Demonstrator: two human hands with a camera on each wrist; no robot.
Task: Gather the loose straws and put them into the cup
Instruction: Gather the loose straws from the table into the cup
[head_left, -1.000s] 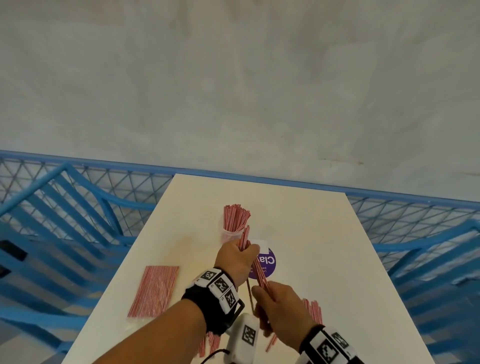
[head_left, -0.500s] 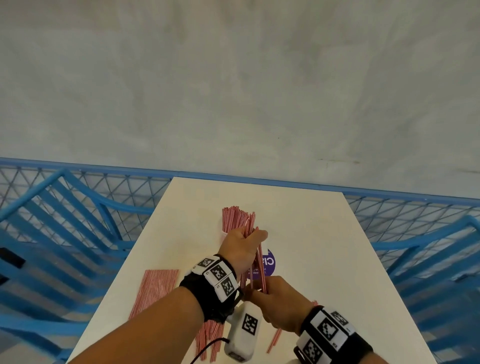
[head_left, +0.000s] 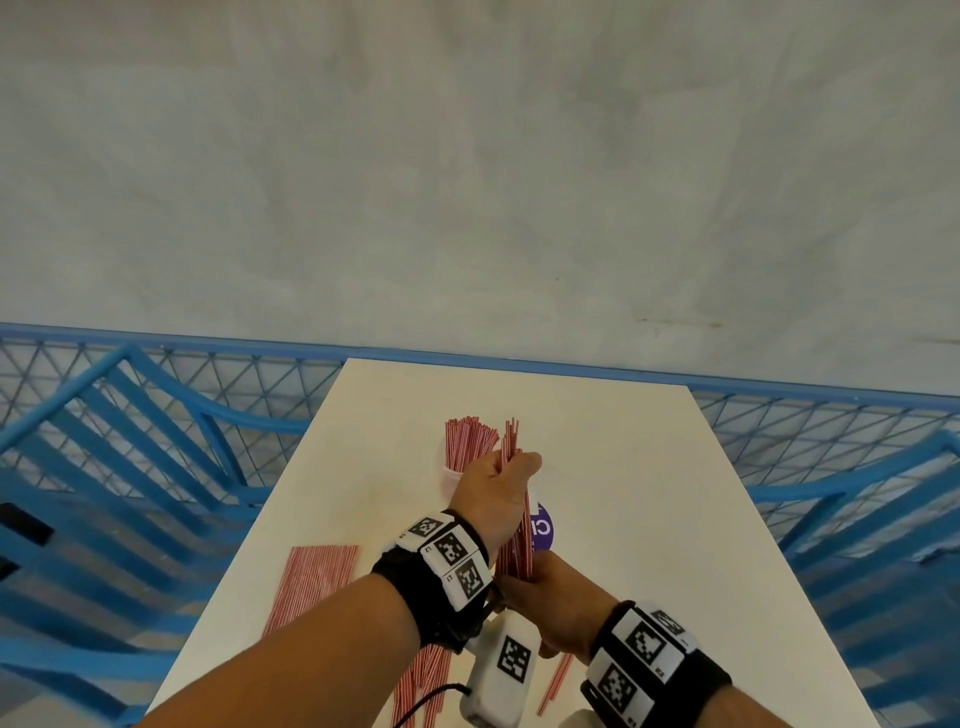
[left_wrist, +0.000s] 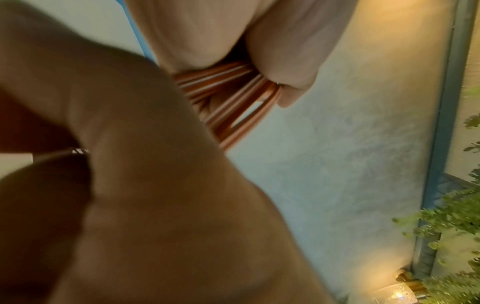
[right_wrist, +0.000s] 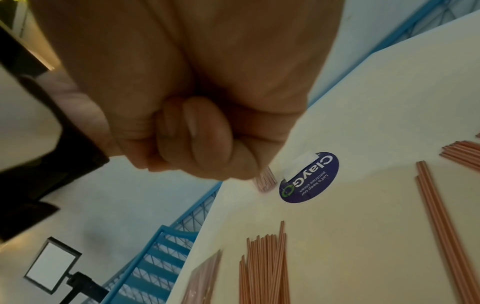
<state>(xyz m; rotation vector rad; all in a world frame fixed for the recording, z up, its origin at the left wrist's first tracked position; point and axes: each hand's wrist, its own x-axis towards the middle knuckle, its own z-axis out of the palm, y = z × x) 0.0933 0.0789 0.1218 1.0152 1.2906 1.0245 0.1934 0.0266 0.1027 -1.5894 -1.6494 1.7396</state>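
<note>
From the head view, both forearms reach forward over the white desk (head_left: 623, 467), each wrist wearing a black band with coded markers. The left hand (head_left: 496, 493) is raised, fingers curled round the upper part of a bundle of red-and-white straws (head_left: 517, 540) that stands nearly upright, its tips fanning out above the knuckles. The right hand (head_left: 558, 592) sits lower and nearer the body, clamped round the bottom end of the same bundle. Just beyond the left hand stands the cup (head_left: 451, 480), mostly hidden by it, already packed with upright straws (head_left: 467, 441). More loose straws (head_left: 311, 582) lie flat on the desk to the left, and a few others near the front edge beneath the arms. A purple round sticker (head_left: 540, 527) shows beside the bundle. Blue chairs (head_left: 130, 467) flank the desk.

From the left wrist view, blurred, the left hand (left_wrist: 155, 185) fills the frame; the bundle (left_wrist: 233, 98) passes between palm and curled fingers (left_wrist: 285, 61), pinched tight.

From the right wrist view, the right hand (right_wrist: 194, 123) is a closed fist with fingers (right_wrist: 207, 127) folded in; straw ends (right_wrist: 266, 181) poke out below it, next to the purple sticker (right_wrist: 309, 176). Loose straws (right_wrist: 265, 267) lie in groups on the desk (right_wrist: 376, 123).
</note>
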